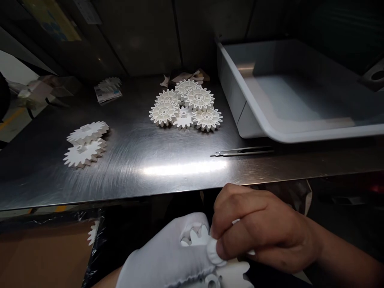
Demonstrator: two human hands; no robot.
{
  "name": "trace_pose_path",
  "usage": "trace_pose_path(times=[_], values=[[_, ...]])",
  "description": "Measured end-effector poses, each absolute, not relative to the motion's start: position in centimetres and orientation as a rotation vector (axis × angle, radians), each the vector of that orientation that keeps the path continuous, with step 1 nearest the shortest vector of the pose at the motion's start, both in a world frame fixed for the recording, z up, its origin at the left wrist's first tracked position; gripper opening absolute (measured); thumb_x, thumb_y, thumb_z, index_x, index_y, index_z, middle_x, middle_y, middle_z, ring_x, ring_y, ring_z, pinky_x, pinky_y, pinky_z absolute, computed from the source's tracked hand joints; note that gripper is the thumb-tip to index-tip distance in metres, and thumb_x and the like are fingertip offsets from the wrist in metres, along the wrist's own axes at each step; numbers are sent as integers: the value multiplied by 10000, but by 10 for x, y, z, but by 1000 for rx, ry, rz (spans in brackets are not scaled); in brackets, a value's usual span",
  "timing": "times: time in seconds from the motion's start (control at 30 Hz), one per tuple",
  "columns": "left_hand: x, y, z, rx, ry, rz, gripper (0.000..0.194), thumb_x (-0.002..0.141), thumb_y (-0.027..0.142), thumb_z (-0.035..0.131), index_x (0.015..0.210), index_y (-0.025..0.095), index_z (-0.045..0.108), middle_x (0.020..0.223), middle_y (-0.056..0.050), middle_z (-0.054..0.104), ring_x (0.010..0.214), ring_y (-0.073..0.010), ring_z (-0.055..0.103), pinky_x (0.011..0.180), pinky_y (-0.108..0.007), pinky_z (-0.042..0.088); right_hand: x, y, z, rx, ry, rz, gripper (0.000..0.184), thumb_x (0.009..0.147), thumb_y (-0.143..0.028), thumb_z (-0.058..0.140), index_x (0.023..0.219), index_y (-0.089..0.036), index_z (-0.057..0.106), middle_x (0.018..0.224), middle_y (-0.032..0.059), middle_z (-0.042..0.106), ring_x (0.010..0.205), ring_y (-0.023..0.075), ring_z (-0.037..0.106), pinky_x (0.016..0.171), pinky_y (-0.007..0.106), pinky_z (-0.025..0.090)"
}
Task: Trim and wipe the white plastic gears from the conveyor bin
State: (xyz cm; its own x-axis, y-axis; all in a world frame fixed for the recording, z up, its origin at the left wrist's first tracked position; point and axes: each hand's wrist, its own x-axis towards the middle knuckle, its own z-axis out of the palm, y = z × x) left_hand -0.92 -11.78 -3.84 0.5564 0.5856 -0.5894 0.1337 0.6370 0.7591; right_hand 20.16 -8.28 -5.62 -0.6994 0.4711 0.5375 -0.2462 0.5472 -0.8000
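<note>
Below the steel table's front edge, my left hand (168, 256) wears a white glove and is closed around a white plastic gear (199, 237), whose teeth show between the fingers. My bare right hand (261, 232) is curled beside it, its thumb and fingers pinched on a small white piece (213, 253) against the gear. More white gear parts (231, 276) show just under both hands. On the table, a cluster of several white gears (187, 106) lies at centre back, and two stacked gears (85, 144) lie at the left.
A large grey plastic tray (258, 120) sits at the right of the steel table (144, 160). Metal tweezers (243, 151) lie in front of it. A gear on a small packet (108, 89) lies at back left. A cardboard box with dark plastic (45, 252) is at lower left.
</note>
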Motion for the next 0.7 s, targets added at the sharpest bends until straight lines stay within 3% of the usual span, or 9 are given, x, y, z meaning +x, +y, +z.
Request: trace_pose_path(times=[0.1,0.2,0.5,0.7], values=[[-14,-122,-44,832,1018,363,111,725,225,710,725,188,605,658,29,576,568,-116,468,498,-196,346,214,-81,-63,-402,-2104,1212,216,954,-91,483,992,-114,694,942,113,688,915,196,636,810,324,520],[-20,-126,-46,800,1060,434,131,759,263,689,740,195,579,688,18,590,584,-117,486,531,-200,386,225,-82,-67,-683,-2078,1183,243,911,-4,532,1017,-157,688,928,69,667,903,180,624,774,304,503],[-21,-127,-49,749,1046,507,182,712,231,763,711,177,589,671,20,564,586,-108,467,507,-183,373,215,-92,-62,-427,-1934,1241,189,924,-43,559,1042,-124,682,964,88,669,921,192,635,814,338,525],[-22,-130,-47,669,1028,604,274,775,366,728,706,194,526,682,11,547,609,-122,496,552,-220,418,228,-91,-69,-698,-1993,1107,278,890,28,545,1047,-157,680,968,69,653,924,186,621,792,320,510]])
